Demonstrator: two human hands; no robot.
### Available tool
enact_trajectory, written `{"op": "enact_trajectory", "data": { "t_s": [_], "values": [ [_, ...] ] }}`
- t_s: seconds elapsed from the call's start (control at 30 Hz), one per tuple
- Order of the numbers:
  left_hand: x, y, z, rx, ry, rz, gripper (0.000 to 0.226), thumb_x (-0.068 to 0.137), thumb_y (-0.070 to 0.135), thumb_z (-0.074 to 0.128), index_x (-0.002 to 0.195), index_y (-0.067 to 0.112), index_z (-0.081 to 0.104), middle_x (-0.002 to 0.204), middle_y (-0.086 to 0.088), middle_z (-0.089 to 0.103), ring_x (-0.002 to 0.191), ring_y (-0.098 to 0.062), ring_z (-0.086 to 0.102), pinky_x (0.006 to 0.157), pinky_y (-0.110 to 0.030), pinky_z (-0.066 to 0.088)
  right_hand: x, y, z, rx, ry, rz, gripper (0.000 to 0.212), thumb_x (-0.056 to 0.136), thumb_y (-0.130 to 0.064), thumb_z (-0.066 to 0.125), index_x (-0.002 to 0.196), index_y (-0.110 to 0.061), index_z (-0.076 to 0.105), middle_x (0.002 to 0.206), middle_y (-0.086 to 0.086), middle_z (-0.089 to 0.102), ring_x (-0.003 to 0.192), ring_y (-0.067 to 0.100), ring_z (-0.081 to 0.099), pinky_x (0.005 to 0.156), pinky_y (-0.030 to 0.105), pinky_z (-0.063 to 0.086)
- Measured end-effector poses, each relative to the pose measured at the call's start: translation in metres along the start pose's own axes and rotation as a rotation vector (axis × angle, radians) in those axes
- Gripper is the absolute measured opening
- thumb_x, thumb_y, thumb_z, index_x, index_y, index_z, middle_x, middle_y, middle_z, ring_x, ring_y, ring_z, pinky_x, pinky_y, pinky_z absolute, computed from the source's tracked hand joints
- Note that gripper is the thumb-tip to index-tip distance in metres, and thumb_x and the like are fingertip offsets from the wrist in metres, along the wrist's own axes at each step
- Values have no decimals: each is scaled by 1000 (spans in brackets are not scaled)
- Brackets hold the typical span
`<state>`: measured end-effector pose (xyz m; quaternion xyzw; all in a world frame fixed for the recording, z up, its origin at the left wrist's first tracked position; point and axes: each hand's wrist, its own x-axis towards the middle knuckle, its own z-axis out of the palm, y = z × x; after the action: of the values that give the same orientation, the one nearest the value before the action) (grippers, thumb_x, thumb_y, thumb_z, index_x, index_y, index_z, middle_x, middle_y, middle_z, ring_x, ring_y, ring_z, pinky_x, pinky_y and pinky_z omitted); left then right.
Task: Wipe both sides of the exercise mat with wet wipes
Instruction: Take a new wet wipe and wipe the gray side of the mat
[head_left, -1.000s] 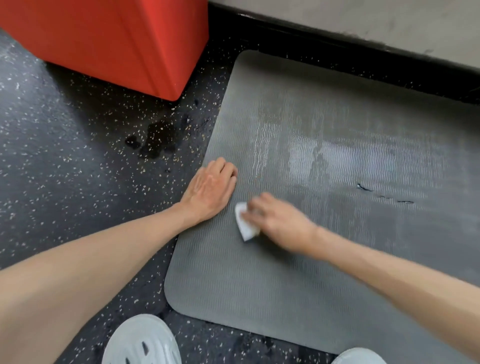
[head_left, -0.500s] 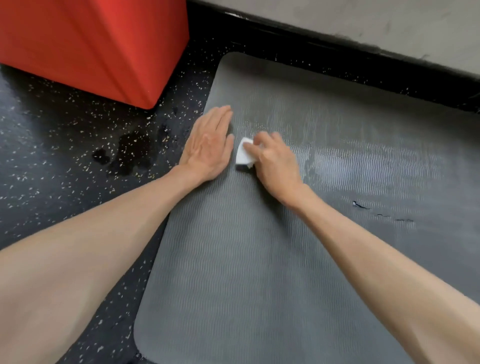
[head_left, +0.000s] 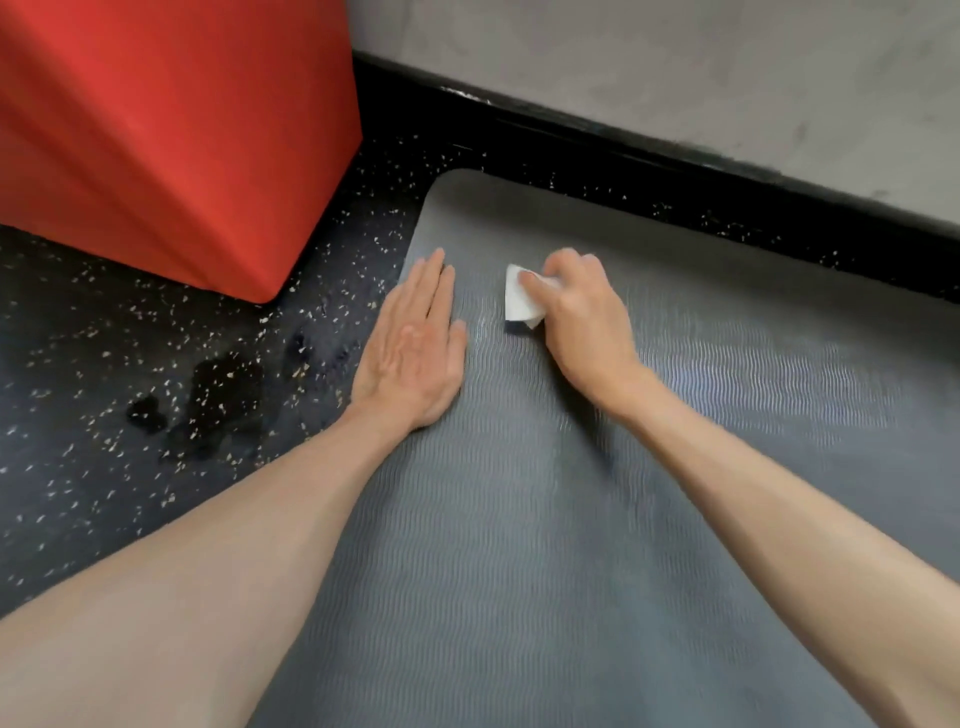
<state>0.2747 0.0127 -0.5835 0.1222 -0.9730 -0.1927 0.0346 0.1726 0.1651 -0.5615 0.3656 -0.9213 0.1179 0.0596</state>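
Note:
A grey ribbed exercise mat (head_left: 545, 519) lies flat on the dark speckled floor, its far left corner rounded. My left hand (head_left: 413, 348) lies flat with straight fingers on the mat's left edge, pressing it down. My right hand (head_left: 582, 312) grips a folded white wet wipe (head_left: 519, 301) and holds it against the mat near the far left corner. A shiny damp patch shows on the mat to the right of that hand.
A big red padded block (head_left: 166, 130) stands on the floor at the far left, close to the mat's corner. A grey wall with a black skirting (head_left: 675, 156) runs along the mat's far edge. Dark wet spots (head_left: 208, 395) mark the floor left of the mat.
Both hands have travelled along the mat's left edge toward the far corner, the right hand rubbing the wipe forward. The view has shifted forward; my shoes are out of sight.

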Motion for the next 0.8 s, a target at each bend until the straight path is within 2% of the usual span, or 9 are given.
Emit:
{"op": "enact_trajectory", "data": {
  "t_s": [0.07,0.17,0.23,0.33,0.47,0.53,0.63,0.7,0.8],
  "values": [
    [1,0,-2,-13,-11,-18,57,105,26,26,156,8,8,165,-3,1,151,-14,-2,122,-29,-3,-12,-11,-1,39,41,-25,21,91,-8,44,97,-2,64,96,15,56,88,30,45,62,42,46],
    [1,0,-2,-12,-38,-23,58,103,26,23,156,8,8,165,-3,1,151,-14,-2,122,-29,-2,-50,-26,-7,178,-5,-247,48,103,-13,21,98,0,67,91,16,59,83,30,47,58,38,45],
    [1,0,-2,-3,-54,-27,58,103,26,22,156,8,7,165,-2,0,151,-14,-2,122,-30,-1,-40,-19,-6,170,-32,-301,44,99,-12,25,101,-1,68,92,16,59,83,28,44,53,38,46],
    [1,0,-2,-15,-64,-35,57,103,26,26,156,9,10,164,-2,2,151,-13,-1,123,-31,0,27,3,3,83,29,-192,33,87,-14,39,97,-4,69,90,16,56,82,29,42,52,37,45],
    [1,-3,-1,-16,-62,-37,57,103,26,29,155,9,13,164,-3,5,151,-14,1,123,-32,1,93,14,10,14,51,17,13,77,-1,59,86,-3,68,87,19,56,79,37,52,52,36,45],
    [1,-2,-1,-18,-61,-37,57,103,25,30,155,8,14,164,-2,5,151,-14,2,123,-32,2,75,4,11,37,72,-23,14,83,-3,52,85,0,65,88,19,58,78,35,51,52,38,45],
    [1,0,-1,-5,-64,-32,57,103,24,31,155,8,14,164,-2,5,151,-14,2,123,-32,3,25,-10,4,145,37,-219,34,87,-11,33,83,1,65,87,17,60,74,32,49,51,33,40],
    [0,1,-2,-1,-66,-30,57,103,24,31,155,7,14,164,-3,6,151,-15,3,123,-31,1,36,-2,2,124,-12,-254,34,86,-13,36,83,-1,68,87,16,60,74,33,51,52,32,37],
    [-1,1,-4,-6,-78,-47,57,103,24,32,155,7,15,164,-3,7,151,-16,4,123,-33,3,92,20,11,13,18,-66,19,87,-17,56,83,-4,69,88,18,58,80,36,54,57,34,35]
  ]
}}
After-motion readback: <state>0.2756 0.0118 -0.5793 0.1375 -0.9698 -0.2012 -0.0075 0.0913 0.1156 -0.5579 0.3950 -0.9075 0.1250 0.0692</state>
